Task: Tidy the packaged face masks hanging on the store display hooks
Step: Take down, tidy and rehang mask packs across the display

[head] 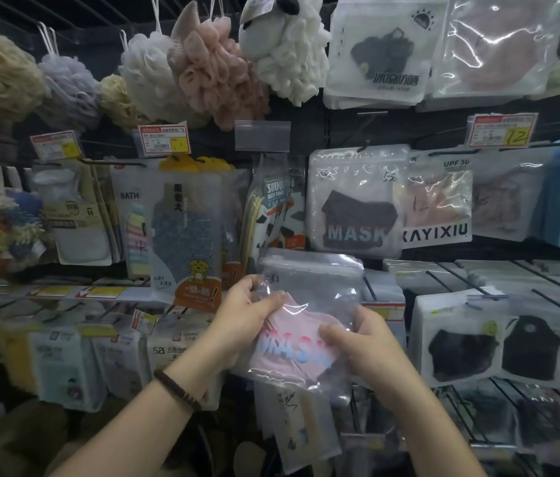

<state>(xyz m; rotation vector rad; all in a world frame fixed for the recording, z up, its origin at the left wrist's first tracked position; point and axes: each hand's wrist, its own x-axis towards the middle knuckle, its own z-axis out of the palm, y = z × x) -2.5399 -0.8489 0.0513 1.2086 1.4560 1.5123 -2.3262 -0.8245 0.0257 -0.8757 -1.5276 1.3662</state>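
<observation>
Packet held free of the hooks, low in front of the display.

I have the clear plastic packet with the pink MASK-printed face mask near me, at the rack's middle. My left hand pinches its left edge, thumb on the front, and my right hand grips the right side the same way, I judge to flatten and square it for rehanging. Just above and farther back hangs a matching packet with a grey mask. Bare black wire hooks jut out on the right, pastel mesh bath puffs hang upper left, and the dark grid wall is dimly lit.
</observation>
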